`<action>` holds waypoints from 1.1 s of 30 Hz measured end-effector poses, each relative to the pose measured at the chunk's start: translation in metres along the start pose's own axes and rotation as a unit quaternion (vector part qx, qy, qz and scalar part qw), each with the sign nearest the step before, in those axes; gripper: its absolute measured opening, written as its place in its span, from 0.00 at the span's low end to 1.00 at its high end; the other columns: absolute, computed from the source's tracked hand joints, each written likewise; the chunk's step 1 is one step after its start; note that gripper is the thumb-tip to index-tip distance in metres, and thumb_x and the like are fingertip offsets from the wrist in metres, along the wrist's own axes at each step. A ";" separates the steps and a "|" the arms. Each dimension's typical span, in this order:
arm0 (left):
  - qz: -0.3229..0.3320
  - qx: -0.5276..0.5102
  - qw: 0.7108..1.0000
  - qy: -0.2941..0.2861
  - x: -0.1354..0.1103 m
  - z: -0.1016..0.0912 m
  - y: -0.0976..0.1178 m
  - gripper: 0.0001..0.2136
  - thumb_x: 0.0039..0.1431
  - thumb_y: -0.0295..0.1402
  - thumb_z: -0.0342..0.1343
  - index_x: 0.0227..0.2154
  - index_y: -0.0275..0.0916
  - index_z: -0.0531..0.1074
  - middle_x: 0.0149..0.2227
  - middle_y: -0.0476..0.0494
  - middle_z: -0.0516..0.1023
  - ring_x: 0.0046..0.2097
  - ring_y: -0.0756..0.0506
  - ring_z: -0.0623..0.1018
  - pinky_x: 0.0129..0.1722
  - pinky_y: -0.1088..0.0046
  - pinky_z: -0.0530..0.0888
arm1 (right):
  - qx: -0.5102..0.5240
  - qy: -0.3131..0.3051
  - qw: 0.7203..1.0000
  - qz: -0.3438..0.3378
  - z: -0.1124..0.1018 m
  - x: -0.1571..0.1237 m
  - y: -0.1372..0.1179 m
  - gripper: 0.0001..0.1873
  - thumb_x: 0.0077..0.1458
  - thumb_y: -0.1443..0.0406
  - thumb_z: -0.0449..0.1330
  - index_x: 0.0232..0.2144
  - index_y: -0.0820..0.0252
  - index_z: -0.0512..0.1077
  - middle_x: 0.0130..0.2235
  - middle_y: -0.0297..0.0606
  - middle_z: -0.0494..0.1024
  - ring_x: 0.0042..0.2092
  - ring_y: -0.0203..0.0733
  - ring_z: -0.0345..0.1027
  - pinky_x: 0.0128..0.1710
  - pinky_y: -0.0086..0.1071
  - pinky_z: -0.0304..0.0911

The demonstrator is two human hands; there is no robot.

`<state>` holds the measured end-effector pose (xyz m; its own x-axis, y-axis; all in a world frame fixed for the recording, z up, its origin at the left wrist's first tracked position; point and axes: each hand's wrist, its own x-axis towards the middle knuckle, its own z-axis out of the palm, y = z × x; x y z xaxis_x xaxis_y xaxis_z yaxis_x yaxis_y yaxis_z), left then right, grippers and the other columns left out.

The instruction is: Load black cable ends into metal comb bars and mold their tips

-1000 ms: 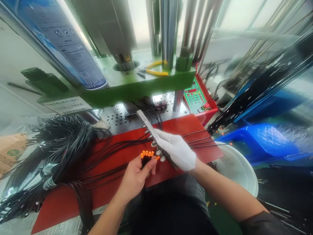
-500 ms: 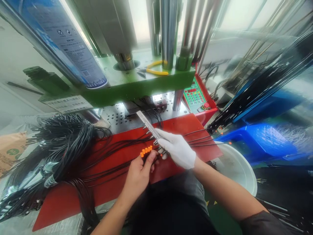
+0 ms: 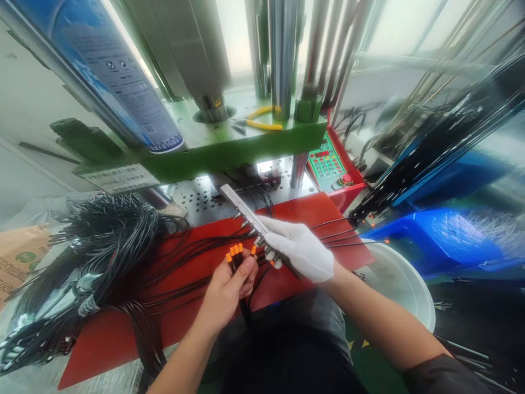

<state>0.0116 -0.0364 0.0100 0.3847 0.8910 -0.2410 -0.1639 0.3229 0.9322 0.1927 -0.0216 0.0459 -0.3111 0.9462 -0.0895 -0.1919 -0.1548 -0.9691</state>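
My bare left hand (image 3: 228, 288) is closed round a bunch of thin black cables with orange tips (image 3: 234, 251), the tips fanned out above my thumb. My right hand (image 3: 299, 249), in a white glove, grips a long metal bar fixture (image 3: 239, 207) that slants up to the left. Several black cables sit in the bar and trail off both sides of it. Both hands hover over the red work surface (image 3: 184, 312), the orange tips close to the bar's lower end.
A big tangle of black cables (image 3: 102, 246) lies at the left. Behind stands a green press (image 3: 229, 145) with steel columns, yellow-handled pliers (image 3: 262, 117) and a red keypad panel (image 3: 328, 161). A white tub (image 3: 404, 284) and blue bins (image 3: 443, 235) sit at the right.
My left hand has slid a little left and down with the orange-tipped cables, away from the bar. The bar in my right hand has tilted slightly further left.
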 end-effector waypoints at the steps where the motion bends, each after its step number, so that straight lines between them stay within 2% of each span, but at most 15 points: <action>1: -0.004 -0.005 1.000 0.001 0.000 0.000 0.001 0.10 0.62 0.40 0.52 0.35 0.38 0.62 0.23 0.54 0.62 0.20 0.57 0.54 0.18 0.80 0.51 | -0.001 -0.001 1.000 -0.002 0.001 0.000 -0.001 0.27 0.59 0.59 0.56 0.60 0.58 0.62 0.36 0.36 0.73 0.27 0.29 0.63 0.23 0.24 0.64; 5: -0.010 0.003 1.000 -0.001 -0.001 -0.001 0.001 0.12 0.63 0.42 0.50 0.34 0.36 0.65 0.22 0.53 0.63 0.20 0.56 0.55 0.18 0.78 0.51 | -0.010 0.002 1.000 0.005 0.002 0.001 -0.003 0.27 0.59 0.60 0.55 0.60 0.59 0.62 0.36 0.36 0.73 0.26 0.29 0.63 0.23 0.24 0.64; 11: 0.026 0.098 0.994 0.029 -0.004 0.002 0.003 0.12 0.58 0.41 0.57 0.33 0.39 0.62 0.21 0.57 0.58 0.21 0.55 0.56 0.20 0.78 0.54 | -0.014 0.004 1.000 0.004 0.002 0.000 -0.005 0.27 0.59 0.60 0.55 0.59 0.58 0.63 0.37 0.37 0.73 0.28 0.31 0.64 0.23 0.24 0.65; 16: 0.037 0.182 0.982 0.023 -0.004 0.003 0.005 0.12 0.59 0.40 0.56 0.32 0.38 0.62 0.21 0.56 0.59 0.22 0.54 0.57 0.22 0.76 0.56 | -0.014 -0.003 1.000 0.001 0.002 0.000 -0.003 0.26 0.59 0.59 0.55 0.59 0.58 0.63 0.37 0.37 0.73 0.27 0.31 0.63 0.23 0.24 0.64; 24: 0.038 0.221 0.974 0.030 -0.003 0.001 0.004 0.11 0.58 0.40 0.56 0.30 0.36 0.66 0.22 0.56 0.61 0.23 0.54 0.58 0.24 0.76 0.58 | -0.032 -0.013 0.999 -0.005 0.000 -0.001 0.002 0.24 0.60 0.61 0.54 0.58 0.57 0.64 0.38 0.37 0.74 0.27 0.30 0.64 0.23 0.24 0.65; 29: 0.075 0.328 0.939 0.067 -0.005 0.007 0.005 0.09 0.59 0.38 0.55 0.30 0.36 0.69 0.27 0.50 0.70 0.30 0.50 0.68 0.32 0.74 0.64 | -0.095 0.033 0.995 0.009 0.005 0.000 0.007 0.25 0.59 0.64 0.54 0.59 0.56 0.64 0.38 0.37 0.75 0.27 0.31 0.65 0.25 0.26 0.66; 33: 0.080 0.398 0.910 0.087 -0.005 0.012 0.003 0.11 0.60 0.39 0.54 0.29 0.37 0.68 0.28 0.50 0.72 0.30 0.49 0.69 0.31 0.73 0.64 | -0.143 0.057 0.988 0.007 0.009 0.000 0.009 0.25 0.57 0.67 0.54 0.58 0.60 0.65 0.42 0.39 0.76 0.29 0.31 0.64 0.29 0.27 0.66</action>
<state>0.0201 -0.0435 0.0168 0.2532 0.9656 -0.0600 0.5313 -0.0870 0.8427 0.1824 -0.0254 0.0392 -0.2019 0.9729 -0.1125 0.0874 -0.0965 -0.9915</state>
